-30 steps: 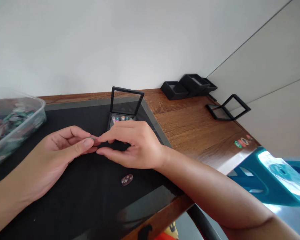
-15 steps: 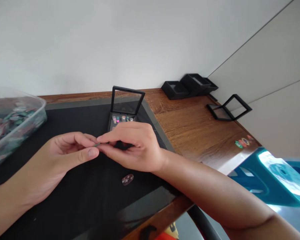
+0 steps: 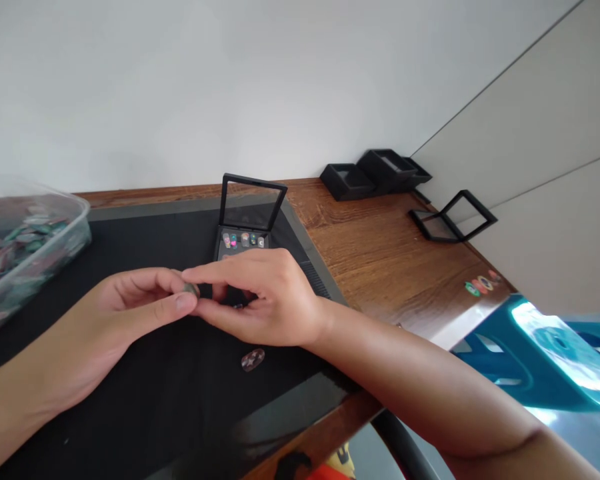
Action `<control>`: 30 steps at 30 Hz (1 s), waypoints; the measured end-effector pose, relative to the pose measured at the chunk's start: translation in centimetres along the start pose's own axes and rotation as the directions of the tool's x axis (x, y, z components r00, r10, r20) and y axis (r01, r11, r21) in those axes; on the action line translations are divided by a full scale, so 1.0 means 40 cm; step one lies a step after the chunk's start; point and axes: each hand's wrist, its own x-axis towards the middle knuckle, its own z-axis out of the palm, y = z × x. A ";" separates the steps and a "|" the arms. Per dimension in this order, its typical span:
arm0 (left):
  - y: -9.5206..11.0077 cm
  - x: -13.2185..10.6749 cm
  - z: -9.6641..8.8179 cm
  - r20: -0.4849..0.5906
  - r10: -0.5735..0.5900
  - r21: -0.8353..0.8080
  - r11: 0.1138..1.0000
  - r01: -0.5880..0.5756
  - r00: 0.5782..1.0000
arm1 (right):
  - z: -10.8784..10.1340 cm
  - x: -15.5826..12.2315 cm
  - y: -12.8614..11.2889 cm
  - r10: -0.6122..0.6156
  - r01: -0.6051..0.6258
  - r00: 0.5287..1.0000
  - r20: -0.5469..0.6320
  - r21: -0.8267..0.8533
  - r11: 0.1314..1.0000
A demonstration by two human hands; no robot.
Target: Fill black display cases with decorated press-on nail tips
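My left hand (image 3: 123, 313) and my right hand (image 3: 260, 297) meet over a black mat (image 3: 145, 393), fingertips touching. Between them they pinch a small dark oval piece (image 3: 191, 289), like a false nail. Just behind the hands stands an open black display case (image 3: 245, 223) with its clear lid up and a row of small coloured nails inside. A pale patterned nail (image 3: 253, 360) lies loose on the mat just below my right hand.
A clear plastic tub (image 3: 27, 247) full of coloured nails sits at the left edge. Empty black cases (image 3: 375, 173) and an open black frame (image 3: 453, 217) are on the wooden desk at the right, with a few coloured nails (image 3: 480, 285) near its edge. A blue stool (image 3: 545, 353) stands beyond.
Both hands have dropped slightly toward the mat and closed in on each other. The small piece has turned between the fingertips, and more of the case's nail row now shows.
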 end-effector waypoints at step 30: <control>-0.075 -0.008 0.012 0.662 0.521 0.699 -0.169 -0.695 0.539 | -0.147 0.078 0.009 0.745 -0.588 0.642 0.179 -0.509 0.629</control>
